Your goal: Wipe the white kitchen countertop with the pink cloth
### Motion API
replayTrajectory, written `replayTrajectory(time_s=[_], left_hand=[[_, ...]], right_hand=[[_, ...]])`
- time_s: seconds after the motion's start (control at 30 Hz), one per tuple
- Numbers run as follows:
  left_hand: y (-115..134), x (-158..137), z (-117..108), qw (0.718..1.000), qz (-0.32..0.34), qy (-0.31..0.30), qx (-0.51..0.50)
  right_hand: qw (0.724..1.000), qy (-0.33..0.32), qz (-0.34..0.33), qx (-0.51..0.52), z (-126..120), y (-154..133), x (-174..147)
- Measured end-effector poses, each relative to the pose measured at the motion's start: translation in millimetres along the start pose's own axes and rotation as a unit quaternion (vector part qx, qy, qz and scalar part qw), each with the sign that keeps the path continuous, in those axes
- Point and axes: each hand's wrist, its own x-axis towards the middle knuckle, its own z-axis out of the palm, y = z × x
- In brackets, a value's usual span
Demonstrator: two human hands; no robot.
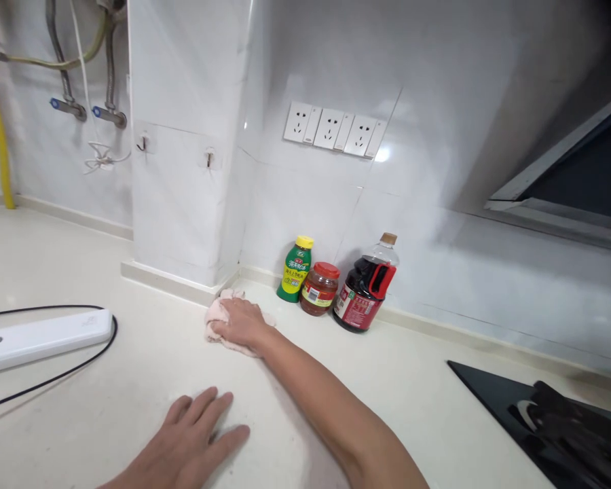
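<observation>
My right hand [242, 322] presses a pale pink cloth [216, 314] onto the white countertop, at the foot of the wall pillar's corner. Its fingers are bent over the bunched cloth, and part of the cloth is hidden beneath the hand. Nearer to me, my left hand [191, 438] hovers over or rests on the counter with fingers spread and nothing in it. Just right of the cloth stand a green bottle with a yellow cap [295, 270], a red-lidded jar [320, 290] and a large dark sauce bottle with a red handle [365, 288].
A long white device [45, 336] with a black cord [81, 367] lies on the left of the counter [106, 414]. At the right is a black glass hob [504, 401], under a range hood [565, 170]. Sockets [329, 129] and hooks [208, 158] are on the walls.
</observation>
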Motion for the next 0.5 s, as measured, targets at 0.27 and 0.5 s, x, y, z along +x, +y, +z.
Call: replayTrajectory(time_s=[0.27,0.5], left_hand=[[4.8,0.0,-20.6,0.997,-0.035,-0.034,-0.063],[1.1,1.4,-15.8,0.995,-0.037,-0.055,-0.08]], right_hand=[[0.996,-0.009,-0.086,0.032,-9.6,-12.5,-91.7],[0.996,0.05,0.075,0.002,-30.8,75.1,-183.3]])
